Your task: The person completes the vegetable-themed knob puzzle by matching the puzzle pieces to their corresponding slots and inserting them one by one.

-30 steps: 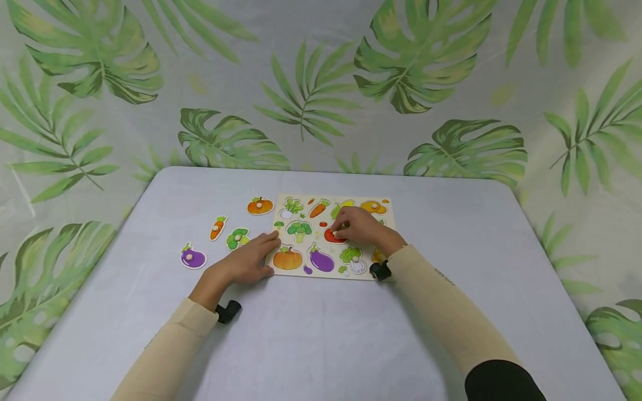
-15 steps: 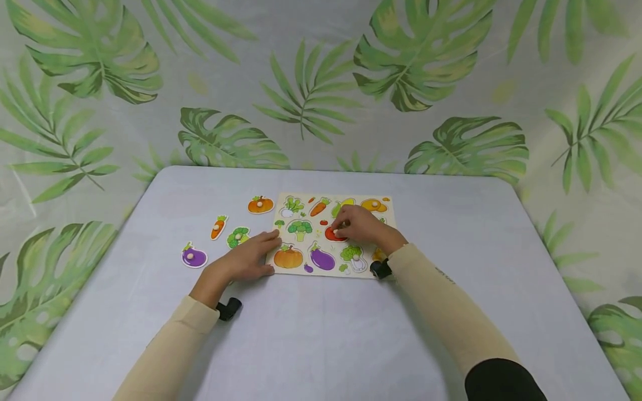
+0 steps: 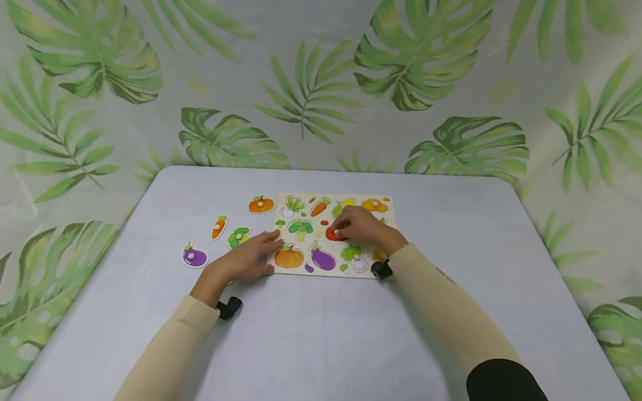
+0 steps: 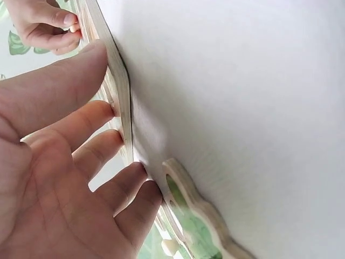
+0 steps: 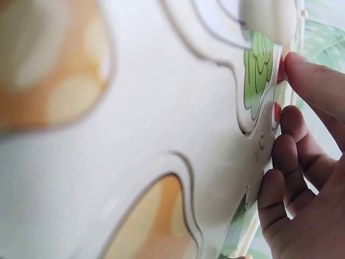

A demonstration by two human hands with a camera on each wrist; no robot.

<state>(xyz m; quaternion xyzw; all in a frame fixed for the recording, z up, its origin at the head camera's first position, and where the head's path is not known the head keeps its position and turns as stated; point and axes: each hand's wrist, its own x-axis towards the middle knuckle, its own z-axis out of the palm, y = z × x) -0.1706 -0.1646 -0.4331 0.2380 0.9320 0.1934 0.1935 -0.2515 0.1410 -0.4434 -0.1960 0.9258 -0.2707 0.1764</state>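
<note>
The left wrist view shows the thickness of the puzzle board (image 4: 123,91), which the head view flattens; the left hand (image 4: 70,178) has its fingers spread, tips against that edge. At the upper left, the right hand (image 4: 48,27) pinches a small pale knob (image 4: 74,27) between thumb and finger. At the lower middle lies a green piece (image 4: 197,229), its vegetable hard to tell. In the right wrist view the knob is hidden, and only red slivers show by the fingertips.

In the head view the knob belongs to the tomato piece (image 3: 333,234), red and glossy, right of the frame's centre, within the cream board printed with vegetables.

Left of the board lie a pumpkin piece (image 3: 256,208), a carrot piece (image 3: 217,230), a broccoli piece (image 3: 234,236), partly behind the left hand, and, lowest, an eggplant piece (image 3: 198,260). The surface (image 3: 321,340) is white; behind it hangs a pale cloth (image 3: 321,33) printed with green leaves.
</note>
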